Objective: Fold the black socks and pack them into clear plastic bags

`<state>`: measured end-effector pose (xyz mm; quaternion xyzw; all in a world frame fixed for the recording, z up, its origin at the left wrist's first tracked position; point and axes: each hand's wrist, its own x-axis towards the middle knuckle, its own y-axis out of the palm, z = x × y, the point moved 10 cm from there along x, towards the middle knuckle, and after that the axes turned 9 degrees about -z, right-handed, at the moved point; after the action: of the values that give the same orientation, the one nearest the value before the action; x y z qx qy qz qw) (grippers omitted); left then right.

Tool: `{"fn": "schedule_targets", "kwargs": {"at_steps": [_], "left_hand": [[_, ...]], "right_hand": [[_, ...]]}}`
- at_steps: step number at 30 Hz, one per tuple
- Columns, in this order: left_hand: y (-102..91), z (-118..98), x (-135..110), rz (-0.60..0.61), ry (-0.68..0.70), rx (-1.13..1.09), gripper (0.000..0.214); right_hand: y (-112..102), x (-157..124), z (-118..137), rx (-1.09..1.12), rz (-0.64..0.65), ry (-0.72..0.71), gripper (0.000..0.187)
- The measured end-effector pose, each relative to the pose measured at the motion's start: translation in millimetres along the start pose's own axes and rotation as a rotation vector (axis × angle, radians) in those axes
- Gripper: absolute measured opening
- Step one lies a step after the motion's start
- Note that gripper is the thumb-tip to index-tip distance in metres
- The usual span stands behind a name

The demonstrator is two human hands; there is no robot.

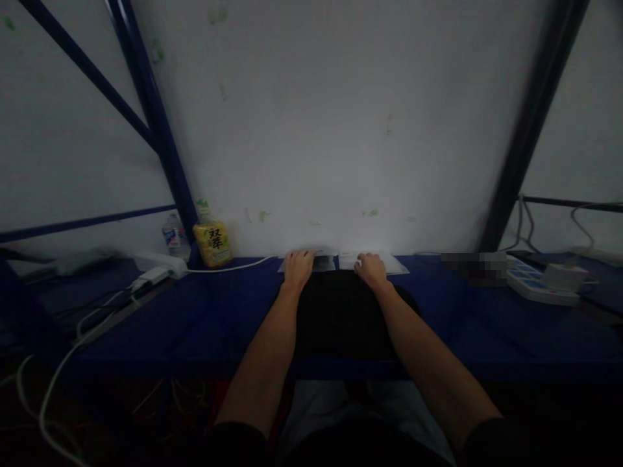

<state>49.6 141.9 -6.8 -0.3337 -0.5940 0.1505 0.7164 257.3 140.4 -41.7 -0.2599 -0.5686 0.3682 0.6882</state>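
A black piece of folded cloth (343, 318) lies on the blue table (204, 318) in front of me, between my forearms. My left hand (298, 267) rests at its far left corner, fingers stretched forward over a pale, see-through plastic sheet (325, 263). At the far right corner, my right hand (372, 268) has its fingers bent and drawn together beside a whitish plastic sheet (396, 266). What those fingers grip is too dark and small to make out. Whether the two pale sheets are one piece is hidden.
A yellow drink bottle (213, 240) and a clear bottle (176, 239) stand at the back left. White cables and adapters (154, 275) lie nearby. On the right sits a white and blue power strip (540, 285). Blue frame posts (150, 110) and the wall bound the table.
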Motion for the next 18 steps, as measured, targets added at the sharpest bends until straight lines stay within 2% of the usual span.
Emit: {"fn": "schedule_targets", "kwargs": {"at_steps": [2, 4, 7, 10, 14, 18], "left_hand": [[-9.6, -6.4, 1.2, -0.043, 0.021, -0.017, 0.032], [-16.3, -14.8, 1.3, -0.066, 0.063, -0.050, 0.031], [-24.7, -27.7, 0.6, -0.101, 0.133, -0.100, 0.028], [-30.2, -45.9, -0.6, -0.126, 0.233, -0.127, 0.027], [-24.3, -78.8, -5.3, -0.062, 0.430, -0.115, 0.024], [-21.2, -88.4, -5.6, -0.045, 0.470, -0.077, 0.023]], "right_hand": [[-10.0, 3.3, 15.2, 0.112, -0.066, -0.082, 0.042], [-12.6, 5.7, 29.4, 0.228, -0.062, -0.153, 0.045], [-9.8, 8.8, 38.4, 0.304, -0.025, -0.177, 0.036], [-7.6, 8.4, 41.8, 0.264, -0.001, -0.198, 0.032], [-6.2, 0.9, 50.1, 0.135, 0.064, -0.263, 0.031], [-16.5, -5.5, 59.2, 0.090, 0.047, -0.318, 0.035]]}}
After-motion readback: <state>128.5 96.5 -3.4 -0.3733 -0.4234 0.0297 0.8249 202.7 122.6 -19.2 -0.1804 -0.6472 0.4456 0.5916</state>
